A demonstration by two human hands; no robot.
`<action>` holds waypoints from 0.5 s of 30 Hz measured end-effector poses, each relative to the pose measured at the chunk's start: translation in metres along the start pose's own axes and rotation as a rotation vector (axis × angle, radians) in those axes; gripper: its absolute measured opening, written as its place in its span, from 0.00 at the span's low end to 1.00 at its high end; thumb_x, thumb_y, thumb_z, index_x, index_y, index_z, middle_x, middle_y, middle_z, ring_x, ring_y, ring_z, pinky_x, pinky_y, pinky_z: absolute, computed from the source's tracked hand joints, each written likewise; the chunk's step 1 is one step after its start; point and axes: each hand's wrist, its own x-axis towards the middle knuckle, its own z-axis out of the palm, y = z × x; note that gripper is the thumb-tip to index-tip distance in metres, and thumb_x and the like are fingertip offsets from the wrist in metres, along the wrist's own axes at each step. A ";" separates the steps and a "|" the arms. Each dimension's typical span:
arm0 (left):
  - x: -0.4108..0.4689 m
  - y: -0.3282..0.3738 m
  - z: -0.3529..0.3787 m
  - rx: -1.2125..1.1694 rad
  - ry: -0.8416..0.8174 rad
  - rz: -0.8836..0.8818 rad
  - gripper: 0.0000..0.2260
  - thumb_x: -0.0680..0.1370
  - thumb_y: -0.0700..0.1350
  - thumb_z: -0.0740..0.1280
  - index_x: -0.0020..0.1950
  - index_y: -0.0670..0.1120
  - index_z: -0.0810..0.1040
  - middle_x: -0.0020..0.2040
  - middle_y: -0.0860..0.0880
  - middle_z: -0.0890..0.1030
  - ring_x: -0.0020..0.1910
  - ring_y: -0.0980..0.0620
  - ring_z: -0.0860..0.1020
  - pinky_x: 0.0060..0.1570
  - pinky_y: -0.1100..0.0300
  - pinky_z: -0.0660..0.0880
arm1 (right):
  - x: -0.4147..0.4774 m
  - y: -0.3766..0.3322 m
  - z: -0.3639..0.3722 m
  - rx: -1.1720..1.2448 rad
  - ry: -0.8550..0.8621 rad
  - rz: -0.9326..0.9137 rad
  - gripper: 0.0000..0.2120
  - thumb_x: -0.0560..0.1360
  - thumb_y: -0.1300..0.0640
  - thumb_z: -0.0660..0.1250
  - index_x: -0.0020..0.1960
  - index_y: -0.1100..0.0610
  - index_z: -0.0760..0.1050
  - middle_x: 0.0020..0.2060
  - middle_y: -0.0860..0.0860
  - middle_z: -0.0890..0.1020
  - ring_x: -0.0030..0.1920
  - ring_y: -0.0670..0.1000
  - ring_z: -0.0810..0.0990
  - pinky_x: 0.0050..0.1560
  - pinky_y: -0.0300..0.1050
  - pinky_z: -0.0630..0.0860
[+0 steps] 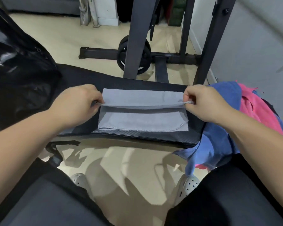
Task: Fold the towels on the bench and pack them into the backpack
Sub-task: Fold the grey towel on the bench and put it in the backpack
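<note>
Item: grey towel (142, 115), laid flat across the black padded bench (137, 136), mid-fold. Near half lies on the pad with its stitched hem toward the person; the far layer is lifted along a taut fold line stretched between both hands. Left hand (77, 103): closed, pinching the left end of the lifted edge between thumb and fingers. Right hand (206, 103): closed, pinching the right end likewise. Backpack (23, 75): black, glossy, at the left end of the bench, just beside the left hand; whether its opening is unzipped cannot be told. Further stock awaiting folding: blue towel (216, 141) and pink towel (258, 111), heaped loose at the right end of the bench, the blue one hanging over the edge toward the floor. Background: weight rack (137, 38) with a plate, pale floor. Step in hand, as judged: bringing the lifted edge over to the near hem. Handling notes: keep even tension across both pinches so the edge stays straight; lower both ends together; match corners to the hem before release. The lower right corner looks turned under, so smooth it first. Progress, as judged: early, with two towels unfolded.
</note>
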 end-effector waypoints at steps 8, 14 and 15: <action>-0.036 0.018 0.030 0.090 0.015 0.044 0.12 0.70 0.44 0.60 0.44 0.45 0.82 0.41 0.48 0.77 0.32 0.41 0.78 0.27 0.57 0.73 | -0.030 -0.008 0.020 -0.084 -0.115 -0.026 0.10 0.67 0.64 0.71 0.39 0.51 0.72 0.36 0.42 0.70 0.39 0.53 0.73 0.38 0.47 0.67; -0.042 0.019 0.030 0.093 0.002 0.022 0.11 0.69 0.48 0.57 0.39 0.44 0.76 0.38 0.48 0.73 0.28 0.41 0.73 0.26 0.58 0.68 | -0.044 -0.013 0.012 -0.133 -0.085 -0.143 0.14 0.65 0.64 0.70 0.37 0.50 0.67 0.33 0.42 0.68 0.40 0.53 0.70 0.33 0.41 0.60; -0.043 0.019 0.030 0.088 -0.022 0.010 0.08 0.69 0.47 0.60 0.38 0.44 0.75 0.37 0.49 0.73 0.28 0.41 0.72 0.26 0.58 0.68 | -0.045 -0.013 0.012 -0.146 -0.105 -0.153 0.14 0.65 0.63 0.70 0.36 0.50 0.66 0.33 0.43 0.68 0.40 0.53 0.70 0.33 0.41 0.60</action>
